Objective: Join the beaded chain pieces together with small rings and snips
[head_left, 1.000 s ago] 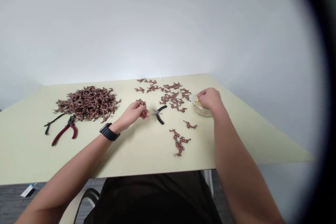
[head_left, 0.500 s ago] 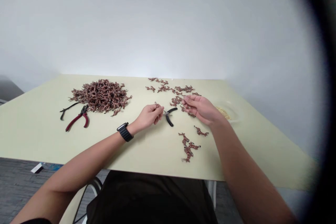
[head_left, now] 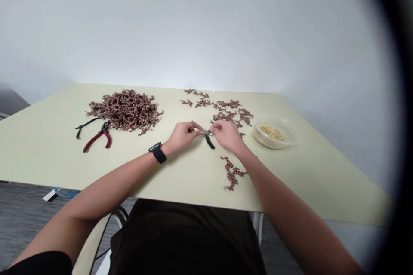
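My left hand point(head_left: 183, 134), with a black watch on its wrist, pinches a small brown charm point(head_left: 192, 128) between its fingertips. My right hand point(head_left: 226, 134) is closed in a pinch right beside it, fingertips almost meeting the left ones. What the right fingers hold is too small to make out. A pair of small black-handled pliers point(head_left: 209, 139) lies on the pale green table point(head_left: 48, 150) just under the two hands.
A big heap of brown charms point(head_left: 125, 109) lies at the back left, with red-handled pliers point(head_left: 98, 136) and a black tool point(head_left: 84, 125) beside it. Scattered charms point(head_left: 226, 111) lie behind the hands, a short row point(head_left: 231, 174) in front. A clear bowl of gold bits point(head_left: 271, 135) stands right.
My right hand left the clear bowl and came left across the table to meet my left hand over the black pliers. The left hand kept its charm and hardly moved.
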`<act>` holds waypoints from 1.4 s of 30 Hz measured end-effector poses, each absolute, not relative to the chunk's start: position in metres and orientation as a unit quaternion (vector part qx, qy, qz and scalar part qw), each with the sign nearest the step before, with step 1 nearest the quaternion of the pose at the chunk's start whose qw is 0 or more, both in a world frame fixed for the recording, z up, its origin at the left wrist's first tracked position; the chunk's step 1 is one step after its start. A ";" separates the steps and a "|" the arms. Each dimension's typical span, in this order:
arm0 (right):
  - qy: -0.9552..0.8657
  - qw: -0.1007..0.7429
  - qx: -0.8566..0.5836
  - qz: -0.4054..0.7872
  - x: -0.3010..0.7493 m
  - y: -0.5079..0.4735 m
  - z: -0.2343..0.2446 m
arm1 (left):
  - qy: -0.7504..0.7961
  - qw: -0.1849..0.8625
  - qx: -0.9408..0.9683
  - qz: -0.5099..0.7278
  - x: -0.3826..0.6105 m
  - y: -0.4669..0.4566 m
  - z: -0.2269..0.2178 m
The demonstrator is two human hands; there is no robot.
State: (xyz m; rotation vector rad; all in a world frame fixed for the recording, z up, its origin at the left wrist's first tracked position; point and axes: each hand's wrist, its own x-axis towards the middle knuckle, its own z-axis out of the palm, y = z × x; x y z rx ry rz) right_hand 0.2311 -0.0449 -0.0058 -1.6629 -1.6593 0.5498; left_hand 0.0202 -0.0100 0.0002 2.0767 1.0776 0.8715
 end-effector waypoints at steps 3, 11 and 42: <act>-0.579 0.396 -0.577 0.418 0.227 -0.048 -0.003 | 0.375 0.305 0.802 0.352 0.024 -0.018 0.002; -0.486 0.433 -0.512 0.560 0.225 -0.050 -0.005 | 0.356 0.301 0.793 0.392 0.024 -0.023 0.006; -0.670 0.454 -0.561 0.175 0.208 -0.069 0.017 | 0.305 0.557 0.686 0.355 0.031 -0.032 0.004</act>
